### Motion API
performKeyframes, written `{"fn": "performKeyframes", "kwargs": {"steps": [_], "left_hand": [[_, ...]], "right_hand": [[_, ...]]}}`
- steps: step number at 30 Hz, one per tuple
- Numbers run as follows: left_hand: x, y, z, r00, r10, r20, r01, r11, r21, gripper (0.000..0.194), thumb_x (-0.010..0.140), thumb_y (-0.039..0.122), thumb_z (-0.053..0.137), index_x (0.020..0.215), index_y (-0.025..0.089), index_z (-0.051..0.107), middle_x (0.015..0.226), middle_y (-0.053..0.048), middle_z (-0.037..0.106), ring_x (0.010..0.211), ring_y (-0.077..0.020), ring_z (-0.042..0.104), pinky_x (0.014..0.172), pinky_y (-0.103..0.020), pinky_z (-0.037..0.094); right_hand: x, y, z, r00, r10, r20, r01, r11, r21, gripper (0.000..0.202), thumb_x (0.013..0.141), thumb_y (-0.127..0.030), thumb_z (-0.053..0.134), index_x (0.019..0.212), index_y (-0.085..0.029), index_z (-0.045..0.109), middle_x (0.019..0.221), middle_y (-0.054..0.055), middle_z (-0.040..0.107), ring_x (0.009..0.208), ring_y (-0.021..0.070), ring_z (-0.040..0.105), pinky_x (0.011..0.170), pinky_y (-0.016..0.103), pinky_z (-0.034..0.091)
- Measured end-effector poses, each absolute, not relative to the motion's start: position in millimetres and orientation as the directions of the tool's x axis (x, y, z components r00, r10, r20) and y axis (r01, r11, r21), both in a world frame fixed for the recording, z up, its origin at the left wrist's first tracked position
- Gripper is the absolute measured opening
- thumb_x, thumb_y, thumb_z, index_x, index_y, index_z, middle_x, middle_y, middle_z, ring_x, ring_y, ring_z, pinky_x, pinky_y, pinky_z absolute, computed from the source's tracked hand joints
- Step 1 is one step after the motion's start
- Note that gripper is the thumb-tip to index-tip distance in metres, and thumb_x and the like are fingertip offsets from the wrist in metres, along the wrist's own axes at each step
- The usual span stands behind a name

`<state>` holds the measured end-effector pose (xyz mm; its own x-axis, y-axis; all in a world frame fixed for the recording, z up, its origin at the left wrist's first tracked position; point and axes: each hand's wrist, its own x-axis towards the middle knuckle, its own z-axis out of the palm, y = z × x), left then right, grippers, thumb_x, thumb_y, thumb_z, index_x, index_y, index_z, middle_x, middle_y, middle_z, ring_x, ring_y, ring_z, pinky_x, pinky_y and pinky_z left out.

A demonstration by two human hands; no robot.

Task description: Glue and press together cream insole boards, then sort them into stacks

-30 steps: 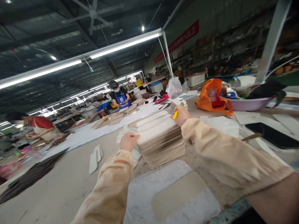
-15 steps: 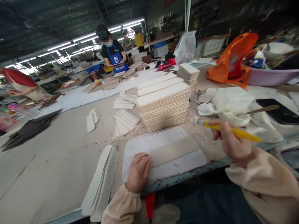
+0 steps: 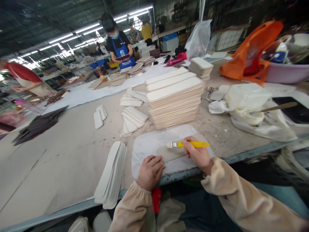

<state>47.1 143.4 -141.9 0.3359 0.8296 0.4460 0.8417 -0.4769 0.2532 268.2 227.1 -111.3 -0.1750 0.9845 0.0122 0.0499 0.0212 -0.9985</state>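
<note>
so, the brush (image 3: 179,145) is right of centre in the frame, nearly level over the panel (image 3: 172,155), its pale bristles pointing left. the right hand (image 3: 198,156) is closed around the yellow handle, whose end pokes out to the right. the left hand (image 3: 151,172) lies palm down at the panel's left end, fingers slightly bent, gripping nothing that shows. whether the bristles touch the panel is hard to tell from this angle. the panel lies on a white sheet (image 3: 145,141) at the front of the table (image 3: 72,154) (its blue edge rather scuffed).

behind the sheet, mid-frame, stands a tall stack (image 3: 175,103) of cream pieces, with smaller pieces (image 3: 134,119) fanned out to its left. long strips (image 3: 111,174) lie lower left of centre, jutting past the edge. at the right are a stick (image 3: 281,106) and a phone (image 3: 294,112); upper right, an orange bag (image 3: 248,54) beside a lilac basin (image 3: 287,72).
</note>
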Motion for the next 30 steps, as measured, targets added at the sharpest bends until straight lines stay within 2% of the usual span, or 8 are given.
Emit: {"fn": "performKeyframes", "kwargs": {"steps": [6,13,18,25,30], "left_hand": [[50,142,-142,0.318,0.810,0.493,0.819,-0.497,0.288,0.015,0.082,0.015,0.061,0.095,0.017,0.068,0.098,-0.007,0.067,0.098,-0.0184,0.057,0.088,-0.032,0.052],[52,142,-139,0.319,0.807,0.498,0.826,-0.494,0.272,0.014,0.082,0.014,0.060,0.094,0.017,0.067,0.092,-0.005,0.068,0.092,-0.0189,0.059,0.084,-0.034,0.053],[51,142,-139,0.332,0.799,0.501,0.829,-0.501,0.249,0.015,0.082,0.014,0.060,0.095,0.017,0.067,0.091,-0.005,0.069,0.089,-0.0189,0.060,0.082,-0.034,0.054],[50,144,-139,0.346,0.781,0.520,0.824,-0.518,0.230,0.013,0.082,0.014,0.060,0.092,0.018,0.067,0.090,-0.005,0.069,0.088,-0.0188,0.061,0.080,-0.035,0.054],[50,144,-141,0.353,0.785,0.509,0.826,-0.518,0.225,0.011,0.083,0.015,0.058,0.090,0.018,0.066,0.090,-0.005,0.068,0.089,-0.0191,0.060,0.081,-0.036,0.054]], "right_hand": [[246,221,-118,-0.270,0.962,0.029,0.088,0.055,-0.995,0.029,0.088,-0.049,0.049,0.079,-0.022,0.053,0.051,-0.007,0.050,0.043,0.0098,0.045,0.046,0.022,0.038],[235,222,-124,-0.294,0.955,0.031,0.250,0.108,-0.962,0.028,0.088,-0.045,0.046,0.077,-0.021,0.055,0.050,-0.006,0.052,0.049,0.0114,0.052,0.056,0.024,0.042],[262,235,-118,-0.202,0.978,0.044,0.406,0.124,-0.905,0.027,0.086,-0.044,0.045,0.077,-0.022,0.057,0.049,-0.005,0.053,0.051,0.0130,0.054,0.056,0.024,0.041],[327,264,-108,0.037,0.999,0.031,0.602,0.002,-0.799,0.030,0.081,-0.048,0.045,0.074,-0.022,0.059,0.048,-0.002,0.056,0.051,0.0161,0.057,0.054,0.025,0.040],[351,263,-104,0.131,0.980,0.153,0.742,0.006,-0.670,0.030,0.081,-0.048,0.045,0.075,-0.022,0.060,0.052,0.000,0.057,0.051,0.0175,0.055,0.054,0.027,0.036]]}}
